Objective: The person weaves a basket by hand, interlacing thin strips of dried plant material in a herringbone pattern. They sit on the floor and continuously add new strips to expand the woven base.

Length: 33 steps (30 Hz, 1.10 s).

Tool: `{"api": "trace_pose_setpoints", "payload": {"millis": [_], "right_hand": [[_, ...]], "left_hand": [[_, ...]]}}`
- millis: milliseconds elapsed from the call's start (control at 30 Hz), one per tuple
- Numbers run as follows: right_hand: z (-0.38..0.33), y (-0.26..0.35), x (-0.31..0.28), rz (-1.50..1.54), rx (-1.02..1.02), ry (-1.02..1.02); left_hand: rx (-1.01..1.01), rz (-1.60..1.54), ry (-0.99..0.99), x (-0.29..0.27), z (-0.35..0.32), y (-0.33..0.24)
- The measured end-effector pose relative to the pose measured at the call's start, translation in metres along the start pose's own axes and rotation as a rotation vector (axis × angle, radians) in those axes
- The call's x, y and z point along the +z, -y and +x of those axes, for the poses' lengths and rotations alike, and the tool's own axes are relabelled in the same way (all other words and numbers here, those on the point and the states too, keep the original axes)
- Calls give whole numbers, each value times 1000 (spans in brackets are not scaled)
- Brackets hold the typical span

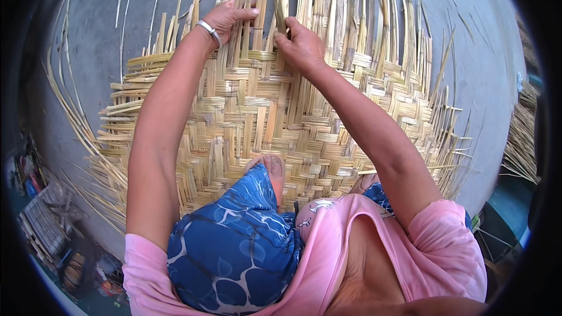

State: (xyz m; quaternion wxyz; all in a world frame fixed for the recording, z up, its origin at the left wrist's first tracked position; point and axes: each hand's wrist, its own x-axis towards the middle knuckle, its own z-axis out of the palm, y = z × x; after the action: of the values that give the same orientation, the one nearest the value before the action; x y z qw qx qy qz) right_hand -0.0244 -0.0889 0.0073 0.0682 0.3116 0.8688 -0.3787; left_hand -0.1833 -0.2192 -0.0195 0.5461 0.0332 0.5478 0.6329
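Observation:
A partly woven mat (257,111) of split cane or reed strips lies on the ground under my arms, pale yellow and tan, in a stepped pattern. At its far edge, long loose strips (354,11) point away from me. My left hand (227,19), with a silver bangle (209,32) at the wrist, is closed on several of these strips, a digit lying across them; its other fingers are partly hidden. Just to its right, my right hand (301,45) pinches a bundle of upright strips (281,0) between thumb and fingers. A gap separates the two held groups.
My bare foot (269,167) rests on the mat. Thin loose strips (69,90) lie at the left on the grey floor (468,41). Bundled stalks (521,140) and a teal container (508,208) stand at the right; assorted clutter (58,222) sits at the lower left.

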Motion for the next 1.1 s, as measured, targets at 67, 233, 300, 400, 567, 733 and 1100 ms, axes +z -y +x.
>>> {"api": "trace_pose_setpoints", "payload": {"millis": [67, 233, 300, 400, 567, 733, 1100], "right_hand": [[1, 0, -3, -21, -28, 79], [4, -11, -3, 71, -132, 193], [7, -16, -3, 74, -153, 198], [10, -21, -2, 100, -174, 209], [14, -13, -7, -24, -166, 260], [12, -8, -6, -87, -114, 232], [-6, 12, 2, -620, -473, 192]], "left_hand": [[18, 21, -38, 4, -1, 0], [118, 17, -17, 6, -8, -7], [220, -97, 12, 14, -12, -20], [383, -370, 8, 4, -10, -32], [458, -588, -143, -9, -25, -36], [544, -159, -384, -21, -53, -15], [149, 138, -800, -77, -75, 54]]}}
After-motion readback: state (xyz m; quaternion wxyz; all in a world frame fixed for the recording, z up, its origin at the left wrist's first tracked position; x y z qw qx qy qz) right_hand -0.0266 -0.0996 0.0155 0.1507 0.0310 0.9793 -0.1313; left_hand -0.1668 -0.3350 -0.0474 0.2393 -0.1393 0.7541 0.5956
